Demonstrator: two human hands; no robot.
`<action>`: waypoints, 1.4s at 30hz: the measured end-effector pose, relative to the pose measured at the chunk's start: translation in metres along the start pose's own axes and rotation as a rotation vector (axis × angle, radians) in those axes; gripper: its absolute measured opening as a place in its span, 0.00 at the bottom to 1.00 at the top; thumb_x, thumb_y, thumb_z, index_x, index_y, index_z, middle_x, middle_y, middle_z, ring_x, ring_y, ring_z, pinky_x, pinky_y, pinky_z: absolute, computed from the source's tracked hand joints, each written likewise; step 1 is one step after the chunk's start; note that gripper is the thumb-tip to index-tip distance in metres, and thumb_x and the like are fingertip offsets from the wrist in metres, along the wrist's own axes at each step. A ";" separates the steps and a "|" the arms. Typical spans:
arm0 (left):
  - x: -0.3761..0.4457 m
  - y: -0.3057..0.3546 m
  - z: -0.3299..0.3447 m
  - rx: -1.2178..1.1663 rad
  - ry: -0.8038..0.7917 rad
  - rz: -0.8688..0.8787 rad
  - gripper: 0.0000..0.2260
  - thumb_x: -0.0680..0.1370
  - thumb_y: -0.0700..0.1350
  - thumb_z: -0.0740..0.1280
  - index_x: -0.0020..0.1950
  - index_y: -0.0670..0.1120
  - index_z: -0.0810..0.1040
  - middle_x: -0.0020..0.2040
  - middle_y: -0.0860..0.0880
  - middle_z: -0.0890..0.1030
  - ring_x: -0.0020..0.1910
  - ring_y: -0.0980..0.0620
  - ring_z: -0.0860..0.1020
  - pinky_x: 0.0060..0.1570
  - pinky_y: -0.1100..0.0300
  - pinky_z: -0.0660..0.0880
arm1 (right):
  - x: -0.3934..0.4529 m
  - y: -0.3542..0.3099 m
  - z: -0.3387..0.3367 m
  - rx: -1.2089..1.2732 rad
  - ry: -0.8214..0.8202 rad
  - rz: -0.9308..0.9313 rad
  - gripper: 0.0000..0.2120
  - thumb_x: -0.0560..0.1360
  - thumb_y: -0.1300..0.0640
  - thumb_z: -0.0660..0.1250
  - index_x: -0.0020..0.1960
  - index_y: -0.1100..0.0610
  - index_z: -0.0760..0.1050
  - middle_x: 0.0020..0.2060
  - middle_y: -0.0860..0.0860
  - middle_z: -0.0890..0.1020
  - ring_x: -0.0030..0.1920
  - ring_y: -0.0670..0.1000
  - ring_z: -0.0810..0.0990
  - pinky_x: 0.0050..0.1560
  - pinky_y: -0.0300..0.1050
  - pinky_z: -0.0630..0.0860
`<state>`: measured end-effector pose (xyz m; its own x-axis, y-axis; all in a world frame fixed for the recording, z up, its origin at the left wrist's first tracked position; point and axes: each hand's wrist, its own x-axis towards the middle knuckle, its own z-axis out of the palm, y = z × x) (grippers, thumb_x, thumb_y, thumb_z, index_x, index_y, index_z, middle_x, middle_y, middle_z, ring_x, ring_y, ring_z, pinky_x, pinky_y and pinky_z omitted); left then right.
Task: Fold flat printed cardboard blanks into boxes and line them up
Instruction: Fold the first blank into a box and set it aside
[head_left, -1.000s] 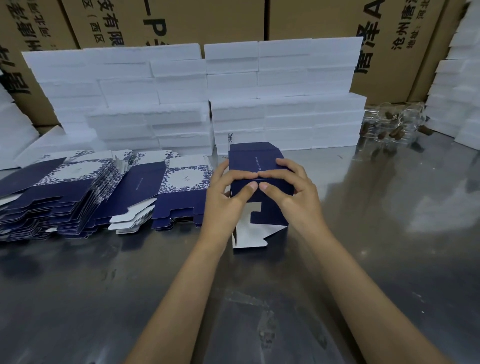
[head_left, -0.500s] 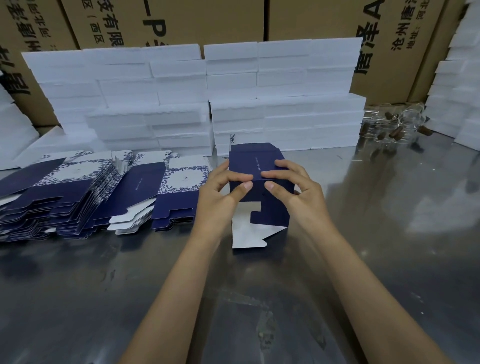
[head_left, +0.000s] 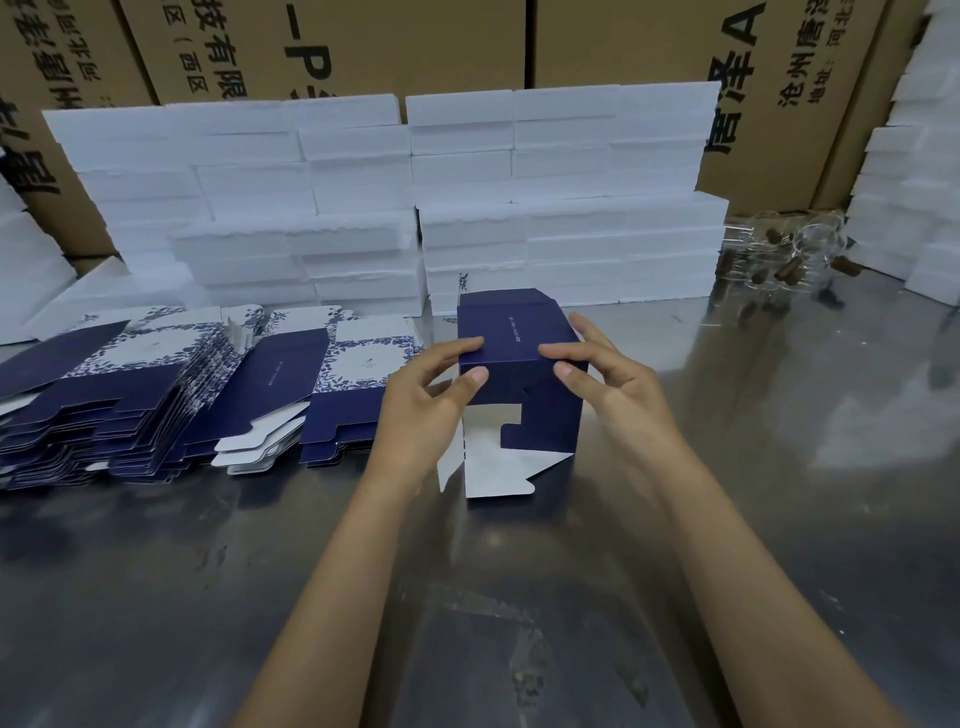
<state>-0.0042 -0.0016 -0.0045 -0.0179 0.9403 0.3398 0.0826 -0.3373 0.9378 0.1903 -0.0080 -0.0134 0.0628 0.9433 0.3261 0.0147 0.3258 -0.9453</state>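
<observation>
Steel tabletop (head_left: 779, 467) before stacked white foam slabs (head_left: 519, 208): left hand (head_left: 431, 400) and right hand (head_left: 608, 379) pinch the half-folded navy box (head_left: 519, 374) standing right of flat blanks (head_left: 156, 395).

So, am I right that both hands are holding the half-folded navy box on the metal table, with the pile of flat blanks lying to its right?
Not quite: the side is wrong. The head view shows the left hand and right hand holding the half-folded navy box on the metal table, but the pile of flat blanks lies to its left, not its right.
</observation>
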 end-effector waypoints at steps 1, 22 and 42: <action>-0.001 0.000 0.001 0.009 0.037 0.015 0.12 0.79 0.38 0.69 0.60 0.51 0.83 0.60 0.53 0.82 0.51 0.69 0.79 0.48 0.75 0.73 | 0.001 0.000 -0.003 0.068 -0.008 0.014 0.14 0.81 0.61 0.68 0.60 0.44 0.83 0.74 0.40 0.72 0.70 0.35 0.72 0.72 0.43 0.71; -0.012 -0.027 0.035 0.505 -0.161 -0.238 0.10 0.81 0.50 0.67 0.47 0.44 0.82 0.45 0.45 0.84 0.48 0.43 0.81 0.48 0.54 0.75 | -0.002 -0.015 -0.003 -0.060 0.025 0.004 0.24 0.74 0.61 0.75 0.66 0.45 0.77 0.70 0.44 0.76 0.65 0.45 0.79 0.68 0.47 0.75; -0.007 -0.010 0.012 0.396 -0.045 0.213 0.20 0.79 0.47 0.70 0.71 0.55 0.74 0.77 0.61 0.63 0.77 0.63 0.57 0.76 0.57 0.59 | -0.011 -0.018 0.012 -0.262 -0.113 0.007 0.24 0.75 0.67 0.68 0.64 0.44 0.78 0.76 0.37 0.65 0.74 0.38 0.66 0.75 0.53 0.67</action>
<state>0.0069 -0.0041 -0.0174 0.0833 0.8559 0.5104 0.4546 -0.4884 0.7448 0.1773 -0.0229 0.0000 -0.0472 0.9512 0.3048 0.2725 0.3059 -0.9122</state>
